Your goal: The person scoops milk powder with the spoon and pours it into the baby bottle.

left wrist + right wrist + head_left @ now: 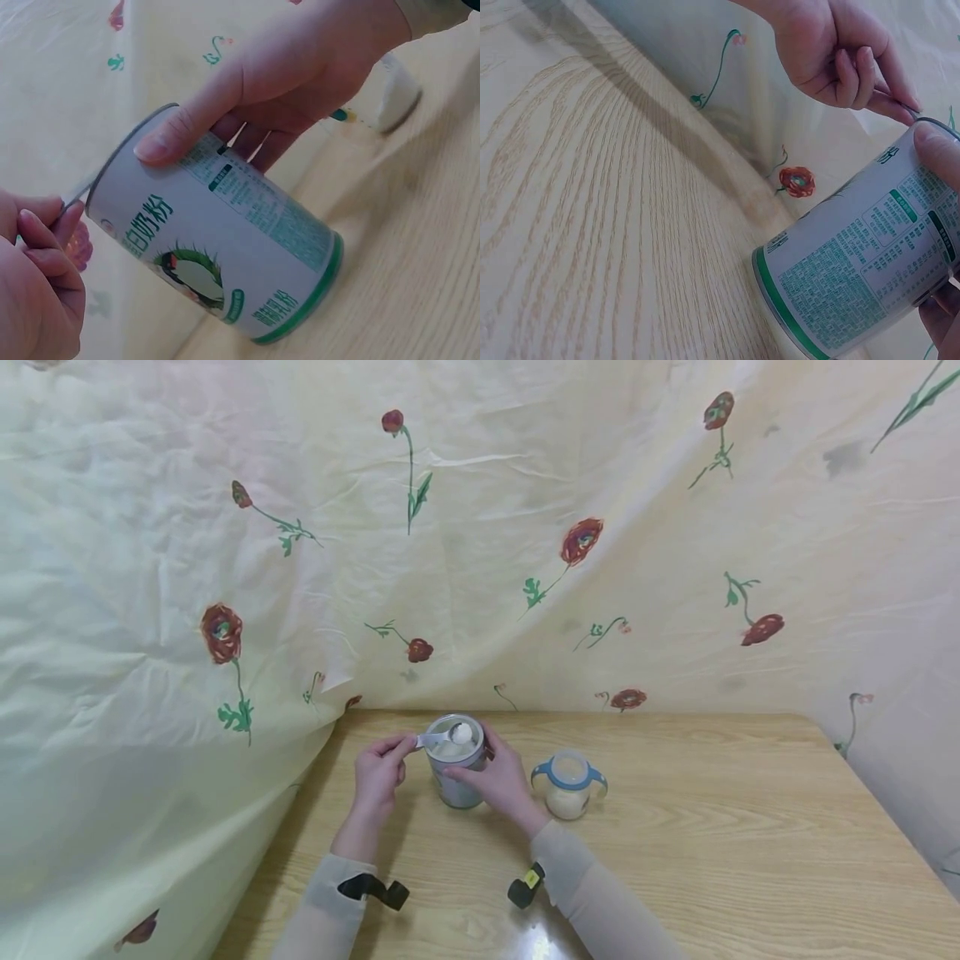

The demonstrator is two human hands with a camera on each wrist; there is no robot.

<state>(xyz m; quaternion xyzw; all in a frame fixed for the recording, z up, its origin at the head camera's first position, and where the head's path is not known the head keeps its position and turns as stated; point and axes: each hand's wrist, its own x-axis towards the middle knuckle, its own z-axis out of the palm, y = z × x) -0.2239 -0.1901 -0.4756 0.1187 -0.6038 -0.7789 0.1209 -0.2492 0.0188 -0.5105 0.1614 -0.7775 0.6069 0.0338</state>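
Observation:
My left hand (378,772) pinches the handle of a spoon (431,740). The spoon's bowl carries a heap of white powder (462,732) above the mouth of a milk powder can (456,792). Around the can's right side my right hand (501,777) is wrapped, its thumb on the near wall near the rim. The can is open at the top, with pale powder inside. Both wrist views show its white and green printed wall (225,232). In the right wrist view the left hand's fingers (847,79) meet at the can's rim, and the spoon's bowl is hidden.
A baby cup (567,802) with a blue two-handled collar stands just right of my right hand, with pale contents. The wooden table (720,827) extends to the right. Flowered cloth (480,568) hangs behind the table and along its left side.

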